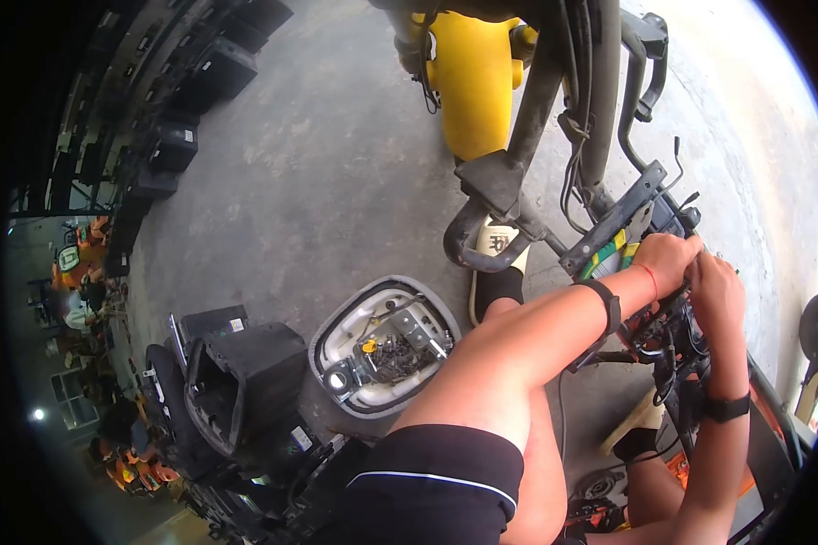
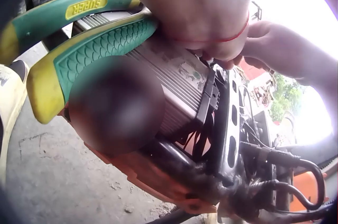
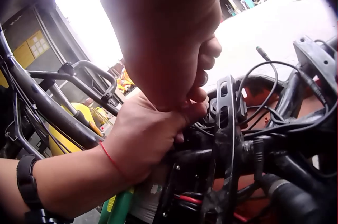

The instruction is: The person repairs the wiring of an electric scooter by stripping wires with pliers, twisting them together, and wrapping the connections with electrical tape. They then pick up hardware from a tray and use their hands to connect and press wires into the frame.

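Both hands meet over the metal frame at the right of the head view. My left hand [image 1: 668,259], with a red string at its wrist, has its fingers bent in beside a black slotted bracket [image 3: 225,118]. Against it, my right hand [image 1: 720,289] works from above with curled fingers, the fingertips of both hands close together. They pinch something small among the dark parts; I cannot tell what it is. Below the left wrist is a finned metal box [image 2: 177,89]. Pliers [image 2: 105,55] with green and yellow handles lie across that box, their jaws hidden.
A yellow tubular body [image 1: 474,86] and dark frame tubes stand ahead. On the floor at left, an upturned shell [image 1: 323,329] holds loose hardware, beside black plastic housings [image 1: 268,363]. Loose black cables [image 3: 277,63] cross the frame. A shoe [image 1: 498,241] stands near the frame.
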Motion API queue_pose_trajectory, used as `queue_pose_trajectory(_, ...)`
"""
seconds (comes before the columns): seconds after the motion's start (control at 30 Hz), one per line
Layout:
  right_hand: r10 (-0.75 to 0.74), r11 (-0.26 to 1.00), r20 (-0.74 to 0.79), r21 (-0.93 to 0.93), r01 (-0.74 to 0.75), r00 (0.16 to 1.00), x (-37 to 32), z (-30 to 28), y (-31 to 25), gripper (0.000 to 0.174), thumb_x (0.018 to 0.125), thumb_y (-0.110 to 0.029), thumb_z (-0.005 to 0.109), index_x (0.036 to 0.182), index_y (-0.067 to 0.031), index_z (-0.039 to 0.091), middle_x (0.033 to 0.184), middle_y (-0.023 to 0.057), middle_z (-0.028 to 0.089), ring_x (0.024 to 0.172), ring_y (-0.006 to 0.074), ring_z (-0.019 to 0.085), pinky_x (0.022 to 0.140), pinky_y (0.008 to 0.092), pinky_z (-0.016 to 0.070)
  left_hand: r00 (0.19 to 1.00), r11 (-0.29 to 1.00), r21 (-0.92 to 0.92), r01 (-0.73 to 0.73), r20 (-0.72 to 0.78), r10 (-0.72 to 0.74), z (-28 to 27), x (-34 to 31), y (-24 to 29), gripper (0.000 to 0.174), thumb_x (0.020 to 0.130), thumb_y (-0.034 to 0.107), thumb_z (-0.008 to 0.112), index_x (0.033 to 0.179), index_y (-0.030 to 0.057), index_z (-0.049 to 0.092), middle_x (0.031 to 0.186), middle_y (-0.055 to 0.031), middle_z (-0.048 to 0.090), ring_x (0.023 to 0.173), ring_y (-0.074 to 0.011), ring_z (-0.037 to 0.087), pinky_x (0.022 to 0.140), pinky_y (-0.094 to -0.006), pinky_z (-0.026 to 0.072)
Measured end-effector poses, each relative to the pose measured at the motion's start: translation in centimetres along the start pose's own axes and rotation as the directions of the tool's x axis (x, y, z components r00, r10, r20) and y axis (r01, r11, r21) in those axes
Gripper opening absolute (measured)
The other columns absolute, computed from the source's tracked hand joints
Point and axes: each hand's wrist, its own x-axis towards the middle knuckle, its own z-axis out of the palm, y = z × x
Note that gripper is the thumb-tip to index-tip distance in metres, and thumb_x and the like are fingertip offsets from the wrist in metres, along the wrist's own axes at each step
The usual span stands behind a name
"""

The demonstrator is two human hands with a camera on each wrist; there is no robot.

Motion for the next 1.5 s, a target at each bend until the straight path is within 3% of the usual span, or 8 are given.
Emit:
queue_pose_trajectory(0.43, -0.100, 0.994, -0.042, 0.029, 0.101, 0.994, 0.0, 0.2, 0.0, 0.012, 0.088, -0.007, 0.050, 0.088, -0.0013, 0.061, 0.086, 0.0212, 0.064, 0.088, 0.0404, 0.061, 0.076, 0.0489, 0.0474, 0.998, 0.997, 0.030, -0.065, 0.016, 0.064, 0.6, 0.3, -0.5, 0.016, 0.077, 0.010, 0.066, 0.092, 0.0110, 0.058, 0.075, -0.0116, 0.070, 0.077, -0.0308, 0.071, 0.069, -0.0421, 0.0548)
queue_pose_trajectory(0.63, 0.096, 0.995, -0.029, 0.041, -0.095, 0.995, 0.3, 0.3, -1.4, 0.023, 0.091, -0.017, 0.049, 0.083, 0.0011, 0.060, 0.080, 0.0267, 0.065, 0.077, 0.0460, 0.063, 0.071, 0.0549, 0.0477, 0.995, 0.992, 0.091, -0.089, 0.044, 0.085, 0.4, 0.4, -0.2, 0.013, 0.083, 0.014, 0.060, 0.095, 0.0097, 0.057, 0.075, -0.0124, 0.070, 0.077, -0.0310, 0.071, 0.068, -0.0420, 0.0552)
queue_pose_trajectory(0.73, 0.171, 0.982, -0.056, 0.090, -0.166, 0.984, 0.3, 0.4, -1.8, 0.027, 0.093, -0.019, 0.048, 0.081, 0.0017, 0.060, 0.079, 0.0279, 0.065, 0.076, 0.0465, 0.063, 0.070, 0.0559, 0.0474, 0.988, 0.995, 0.092, -0.045, 0.152, 0.031, 0.0, 0.2, 0.1, 0.027, 0.086, 0.017, 0.058, 0.112, 0.0088, 0.056, 0.080, -0.0130, 0.071, 0.079, -0.0318, 0.071, 0.070, -0.0428, 0.0551)
queue_pose_trajectory(0.9, 0.211, 0.977, -0.015, 0.035, -0.211, 0.977, 0.2, 0.8, -1.1, 0.034, 0.096, -0.026, 0.049, 0.081, 0.0022, 0.062, 0.080, 0.0289, 0.065, 0.077, 0.0467, 0.063, 0.071, 0.0554, 0.0474, 0.981, 0.977, -0.197, -0.082, -0.191, 0.044, 0.3, -0.1, 0.1, 0.039, 0.090, 0.022, 0.054, 0.126, 0.0092, 0.055, 0.084, -0.0152, 0.072, 0.080, -0.0344, 0.070, 0.072, -0.0442, 0.0546)
queue_pose_trajectory(1.1, 0.266, 0.963, -0.021, 0.055, -0.264, 0.964, -0.1, 1.0, -1.3, 0.037, 0.097, -0.030, 0.049, 0.082, 0.0021, 0.061, 0.081, 0.0281, 0.065, 0.079, 0.0468, 0.063, 0.072, 0.0552, 0.0468, 1.000, 0.993, -0.121, 0.014, 0.013, -0.012, -0.4, 0.1, 0.3, 0.032, 0.088, 0.020, 0.058, 0.119, 0.0108, 0.056, 0.089, -0.0140, 0.071, 0.084, -0.0320, 0.069, 0.072, -0.0441, 0.0539)
queue_pose_trajectory(1.23, 0.243, 0.970, 0.051, 0.011, -0.244, 0.969, -0.5, 0.0, -2.0, 0.030, 0.098, -0.026, 0.049, 0.086, -0.0016, 0.062, 0.082, 0.0206, 0.067, 0.080, 0.0412, 0.065, 0.073, 0.0510, 0.0494, 0.999, 0.994, -0.111, -0.021, -0.037, 0.017, 0.1, -0.1, -0.2, 0.031, 0.085, 0.017, 0.062, 0.115, 0.0114, 0.056, 0.089, -0.0144, 0.071, 0.082, -0.0330, 0.069, 0.070, -0.0453, 0.0537)
queue_pose_trajectory(1.3, 0.060, 0.995, -0.100, -0.075, -0.068, 0.993, -1.1, 0.1, -1.4, 0.018, 0.095, -0.017, 0.050, 0.090, -0.0029, 0.061, 0.088, 0.0169, 0.066, 0.086, 0.0377, 0.064, 0.076, 0.0473, 0.0500, 0.986, 0.988, -0.080, -0.132, -0.109, 0.123, 0.8, 0.0, -0.6, 0.030, 0.082, 0.014, 0.064, 0.111, 0.0122, 0.057, 0.087, -0.0141, 0.070, 0.080, -0.0338, 0.069, 0.069, -0.0464, 0.0536)
queue_pose_trajectory(1.5, 0.033, 0.997, -0.109, -0.064, -0.041, 0.994, -0.9, 1.4, -1.0, 0.012, 0.088, -0.009, 0.049, 0.091, -0.0004, 0.058, 0.087, 0.0177, 0.063, 0.087, 0.0378, 0.063, 0.075, 0.0478, 0.0489, 0.974, 0.982, -0.025, -0.185, -0.137, 0.180, 0.6, -0.1, -0.5, 0.015, 0.086, 0.014, 0.059, 0.100, 0.0130, 0.055, 0.083, -0.0113, 0.070, 0.078, -0.0332, 0.069, 0.065, -0.0442, 0.0544)
